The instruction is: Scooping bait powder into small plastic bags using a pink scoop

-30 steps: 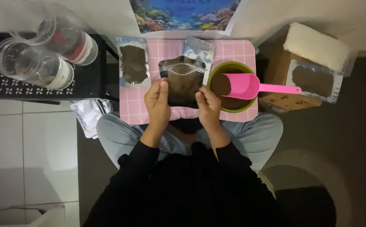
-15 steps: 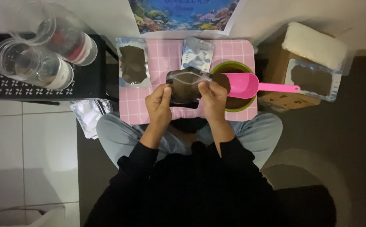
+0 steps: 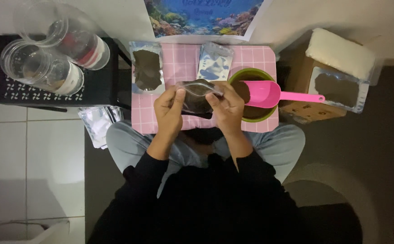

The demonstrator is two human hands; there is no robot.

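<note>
Both hands hold one small clear pouch (image 3: pixel 196 96) part-filled with dark brown powder, tipped with its mouth toward me, just above the pink checked table (image 3: pixel 183 68). My left hand (image 3: pixel 169 110) pinches the pouch's left edge and my right hand (image 3: pixel 226 106) pinches its right edge. Right beside my right hand, a pink scoop (image 3: pixel 269 93) rests across a green bowl (image 3: pixel 251 75) of the same brown powder.
A filled pouch (image 3: pixel 147 68) and an empty silvery pouch (image 3: pixel 214 62) lie at the table's back. Clear plastic jars (image 3: pixel 52 58) stand on a black stool at the left. More empty pouches (image 3: pixel 98 123) lie below it. A cardboard box with another filled pouch (image 3: pixel 337 89) stands right.
The pouch has been lifted off the table and tilted so its open mouth faces me. Both hands rose a little with it.
</note>
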